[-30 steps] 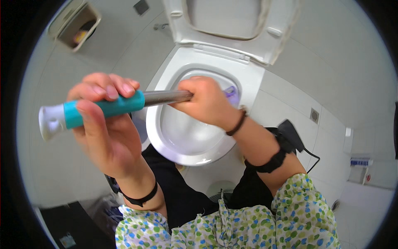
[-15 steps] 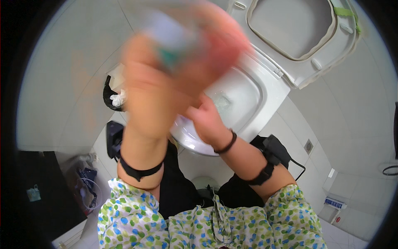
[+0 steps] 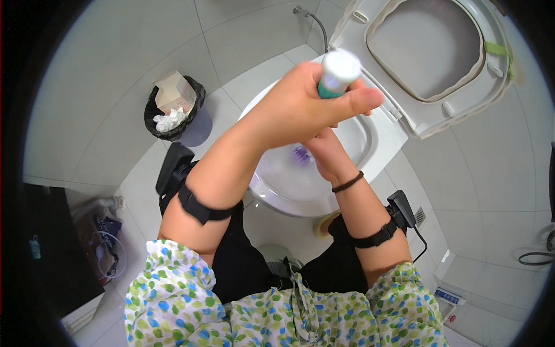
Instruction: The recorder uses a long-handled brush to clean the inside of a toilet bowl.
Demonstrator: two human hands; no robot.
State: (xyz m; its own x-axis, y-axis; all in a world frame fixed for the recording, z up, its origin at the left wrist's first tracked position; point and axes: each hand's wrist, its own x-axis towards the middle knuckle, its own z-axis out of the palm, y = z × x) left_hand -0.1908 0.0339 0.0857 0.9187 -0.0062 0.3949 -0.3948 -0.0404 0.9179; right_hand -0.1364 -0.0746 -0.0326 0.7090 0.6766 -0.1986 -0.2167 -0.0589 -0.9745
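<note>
A toilet brush with a white-capped, teal handle (image 3: 340, 68) and purple bristles (image 3: 301, 155) reaches down into the white toilet bowl (image 3: 277, 194). Around the top of the handle my left hand (image 3: 306, 107) is closed, its thumb lying along the right side. Lower down, my right hand (image 3: 326, 150) is closed at the brush's shaft, though my left hand hides most of its fingers. The bristles touch or hover just over the bowl's inner left side; which of these cannot be told.
The raised toilet seat and lid (image 3: 428, 46) stand at the far right. A lined trash bin (image 3: 196, 124) with a box and tissues is at left. A dark cabinet (image 3: 49, 248) and a bag of items (image 3: 110, 243) are at lower left. A floor drain (image 3: 420, 217) lies right.
My left hand, blurred before, has come down and right with the handle. My right hand has shifted right and slightly up. The purple bristles now show in the bowl.
</note>
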